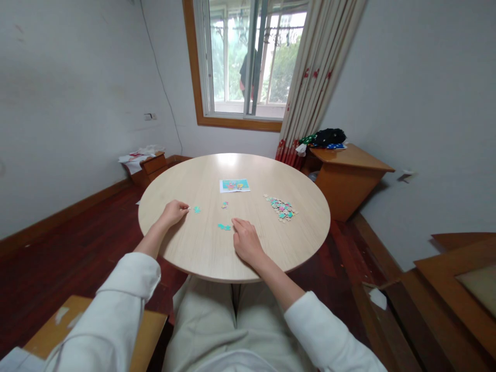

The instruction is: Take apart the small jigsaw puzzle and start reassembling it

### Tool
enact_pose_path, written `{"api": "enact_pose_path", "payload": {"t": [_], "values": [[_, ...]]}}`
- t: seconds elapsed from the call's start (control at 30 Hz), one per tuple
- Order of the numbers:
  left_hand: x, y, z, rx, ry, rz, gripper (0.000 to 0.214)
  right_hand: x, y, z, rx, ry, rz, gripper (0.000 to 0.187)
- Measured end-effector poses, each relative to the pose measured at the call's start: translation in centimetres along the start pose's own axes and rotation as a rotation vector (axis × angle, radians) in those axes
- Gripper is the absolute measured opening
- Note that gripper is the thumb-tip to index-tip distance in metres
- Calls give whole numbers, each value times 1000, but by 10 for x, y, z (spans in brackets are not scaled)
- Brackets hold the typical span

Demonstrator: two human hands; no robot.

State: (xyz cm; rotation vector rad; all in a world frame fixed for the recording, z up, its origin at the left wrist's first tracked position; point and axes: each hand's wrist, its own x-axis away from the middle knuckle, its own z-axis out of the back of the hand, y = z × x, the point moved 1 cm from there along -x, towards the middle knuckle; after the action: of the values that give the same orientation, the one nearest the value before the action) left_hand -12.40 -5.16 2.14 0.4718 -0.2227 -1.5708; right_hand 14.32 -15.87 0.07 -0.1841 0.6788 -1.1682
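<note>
At the left of the round table, my left hand (pixel 175 213) is closed, thumb and finger pinching a small pale jigsaw puzzle piece (pixel 189 208). A teal jigsaw piece (pixel 197 210) lies just right of those fingertips. My right hand (pixel 247 241) rests on the table with its fingers stretched forward, and I see nothing in it. Left of its fingertips is a short strip of joined teal pieces (pixel 224 227). Farther back lies a small multicoloured piece or cluster (pixel 225 205). A printed picture card (pixel 234 186) with a teal background lies beyond that.
A heap of loose jigsaw pieces (pixel 282 208) is spread on the right side of the round table (pixel 194 253). Behind it stands a wooden desk (pixel 349 165) piled with dark cloth (pixel 329 137). A wooden stool (pixel 155 320) is at the lower left.
</note>
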Motion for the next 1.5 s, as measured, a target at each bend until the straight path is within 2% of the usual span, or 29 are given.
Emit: {"api": "enact_pose_path", "payload": {"t": [0.2,0.43,0.6,0.77,0.87,0.93,1.0,1.23,1.33,1.5], "values": [[3,8,-1,-155,79,-86,26,0,2,-2,12,11,15,49],[7,20,-1,-372,18,-114,28,0,1,-1,0,3,10,49],[5,20,-1,-454,20,-99,34,0,-1,1,4,-1,6,49],[-4,6,-3,-316,95,14,34,0,-2,2,13,-19,-5,49],[-12,0,-4,-245,66,-43,34,0,-1,1,13,-21,-6,49],[-15,-1,-5,-252,11,-112,32,0,0,-1,14,-20,-1,49],[-16,1,-7,-281,-22,-123,30,0,1,-2,15,-20,0,49],[-9,10,-7,-334,59,-71,37,-1,-1,0,6,-15,-2,49],[-11,8,-7,-230,93,-22,36,-1,-2,1,8,-25,-7,49],[-17,-2,-12,-77,42,40,26,0,-2,1,18,-31,-8,47]]}}
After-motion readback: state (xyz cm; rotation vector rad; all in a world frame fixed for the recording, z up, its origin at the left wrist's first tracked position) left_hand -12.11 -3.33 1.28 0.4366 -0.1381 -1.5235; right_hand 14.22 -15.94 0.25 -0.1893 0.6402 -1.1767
